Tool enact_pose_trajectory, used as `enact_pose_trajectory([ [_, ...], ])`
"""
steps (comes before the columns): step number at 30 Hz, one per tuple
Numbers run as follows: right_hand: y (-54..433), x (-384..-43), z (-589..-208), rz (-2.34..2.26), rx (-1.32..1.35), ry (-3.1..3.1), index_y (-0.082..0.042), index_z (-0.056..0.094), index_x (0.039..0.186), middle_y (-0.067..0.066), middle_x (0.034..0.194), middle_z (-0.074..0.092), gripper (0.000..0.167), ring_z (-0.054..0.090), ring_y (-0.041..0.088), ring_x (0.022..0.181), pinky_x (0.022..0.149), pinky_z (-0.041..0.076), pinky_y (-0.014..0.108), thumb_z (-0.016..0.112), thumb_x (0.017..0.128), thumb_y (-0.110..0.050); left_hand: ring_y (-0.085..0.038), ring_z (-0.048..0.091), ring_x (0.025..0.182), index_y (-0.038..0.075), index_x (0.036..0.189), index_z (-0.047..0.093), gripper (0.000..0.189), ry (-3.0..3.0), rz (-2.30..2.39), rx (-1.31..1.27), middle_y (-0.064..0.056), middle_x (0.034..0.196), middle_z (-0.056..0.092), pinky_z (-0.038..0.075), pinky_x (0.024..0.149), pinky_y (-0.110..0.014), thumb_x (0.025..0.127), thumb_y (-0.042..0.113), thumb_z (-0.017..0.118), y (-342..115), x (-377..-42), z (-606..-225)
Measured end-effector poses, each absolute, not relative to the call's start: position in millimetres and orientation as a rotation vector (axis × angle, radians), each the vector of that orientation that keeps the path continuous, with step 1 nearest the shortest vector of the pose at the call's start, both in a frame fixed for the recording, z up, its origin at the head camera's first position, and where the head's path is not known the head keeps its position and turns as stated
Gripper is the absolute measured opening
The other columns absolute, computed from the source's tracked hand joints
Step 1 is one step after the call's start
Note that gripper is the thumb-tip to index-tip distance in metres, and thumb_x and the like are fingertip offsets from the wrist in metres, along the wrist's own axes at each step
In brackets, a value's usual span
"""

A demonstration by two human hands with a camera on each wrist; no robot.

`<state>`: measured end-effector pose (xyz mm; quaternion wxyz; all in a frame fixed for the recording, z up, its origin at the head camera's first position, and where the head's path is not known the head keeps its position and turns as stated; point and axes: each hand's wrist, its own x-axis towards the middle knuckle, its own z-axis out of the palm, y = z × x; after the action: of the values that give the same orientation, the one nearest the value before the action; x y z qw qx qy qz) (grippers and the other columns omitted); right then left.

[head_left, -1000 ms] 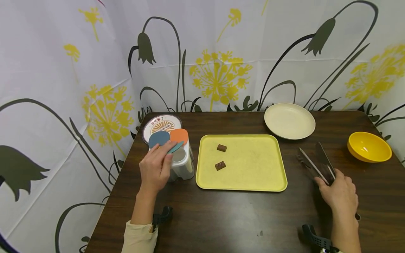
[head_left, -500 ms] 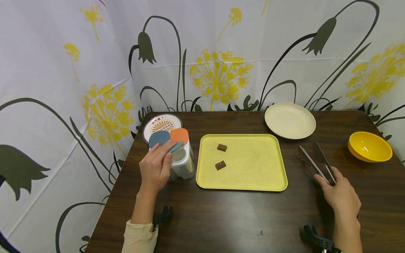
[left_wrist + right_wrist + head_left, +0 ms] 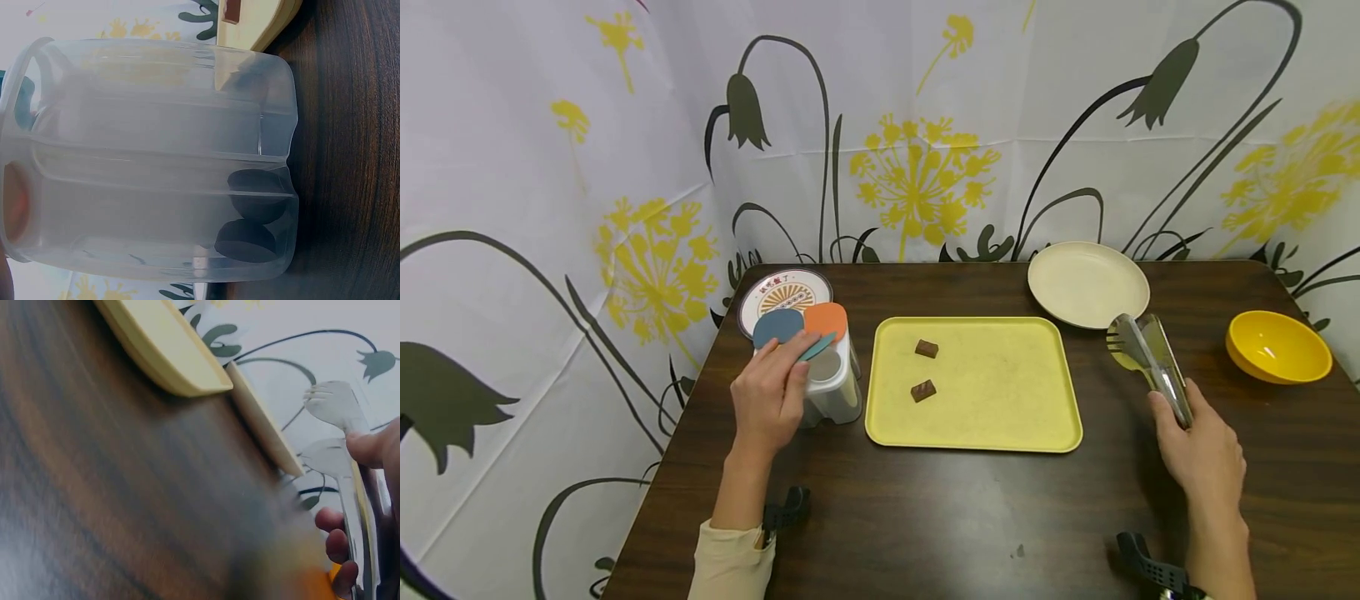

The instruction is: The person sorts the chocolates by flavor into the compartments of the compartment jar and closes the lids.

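With my left hand (image 3: 767, 396) I hold up the teal lid (image 3: 817, 347) of a translucent storage container (image 3: 837, 404), whose blue lid (image 3: 778, 326) and orange lid (image 3: 826, 319) lie flat. Two dark pieces (image 3: 247, 240) rest at the bottom, visible through the wall in the left wrist view. My right hand (image 3: 1206, 454) grips metal tongs (image 3: 1168, 375), raised with their fork-toothed tips pointing away and a little apart; nothing is between them. Two small brown chocolates (image 3: 926, 348) lie on the left part of a yellow tray (image 3: 1000, 443).
Behind the container is a white patterned plate (image 3: 752, 312). A cream plate (image 3: 1087, 287) stands at the back right, beyond the tongs, and a yellow bowl (image 3: 1277, 348) sits at the far right. A flowered curtain (image 3: 925, 83) hangs behind the table.
The tongs have been lifted off the table by my right hand, and their tips have risen and drawn closer together. My left hand stays on the container's lid.
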<state>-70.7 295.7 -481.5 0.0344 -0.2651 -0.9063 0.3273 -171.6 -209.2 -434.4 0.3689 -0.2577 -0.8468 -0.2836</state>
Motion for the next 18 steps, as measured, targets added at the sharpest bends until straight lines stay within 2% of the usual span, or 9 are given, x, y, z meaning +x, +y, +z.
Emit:
enact_pose_trajectory([
  [7, 280, -76, -478, 1.004, -0.537, -2.825, -0.004, 0.018, 0.156, 0.039, 0.143, 0.034, 0.074, 0.040, 0.061, 0.118, 0.089, 0.029, 0.072, 0.042, 0.100, -0.048, -0.022, 0.065, 0.110, 0.013, 0.124, 0.069, 0.042, -2.178, -0.731, -0.664, -0.003, 0.118, 0.070, 0.044, 0.098, -0.052, 0.102, 0.036, 0.041, -209, -171, -434],
  [12, 269, -81, -476, 0.936, -0.297, -2.861, -0.002, 0.024, 0.154, 0.033, 0.138, 0.045, 0.077, 0.045, 0.057, 0.116, 0.084, 0.033, 0.071, 0.049, 0.099, -0.049, -0.021, 0.065, 0.111, 0.014, 0.124, 0.069, 0.042, -2.179, -0.727, -0.661, -0.002, 0.118, 0.070, 0.044, 0.098, -0.052, 0.102, 0.036, 0.041, -210, -172, -434],
  [15, 260, -84, -476, 0.890, -0.155, -2.872, -0.002, 0.035, 0.151, 0.024, 0.126, 0.057, 0.073, 0.055, 0.048, 0.106, 0.075, 0.040, 0.065, 0.054, 0.097, -0.048, -0.021, 0.065, 0.110, 0.014, 0.124, 0.069, 0.042, -2.177, -0.725, -0.658, -0.002, 0.118, 0.070, 0.045, 0.098, -0.052, 0.102, 0.037, 0.041, -210, -172, -434],
  [18, 250, -89, -477, 0.867, -0.014, -2.874, -0.004, 0.045, 0.145, 0.012, 0.105, 0.065, 0.066, 0.062, 0.034, 0.086, 0.064, 0.044, 0.051, 0.059, 0.096, -0.044, -0.021, 0.066, 0.110, 0.014, 0.124, 0.069, 0.043, -2.175, -0.720, -0.655, -0.003, 0.118, 0.070, 0.045, 0.097, -0.052, 0.102, 0.037, 0.041, -210, -171, -434],
])
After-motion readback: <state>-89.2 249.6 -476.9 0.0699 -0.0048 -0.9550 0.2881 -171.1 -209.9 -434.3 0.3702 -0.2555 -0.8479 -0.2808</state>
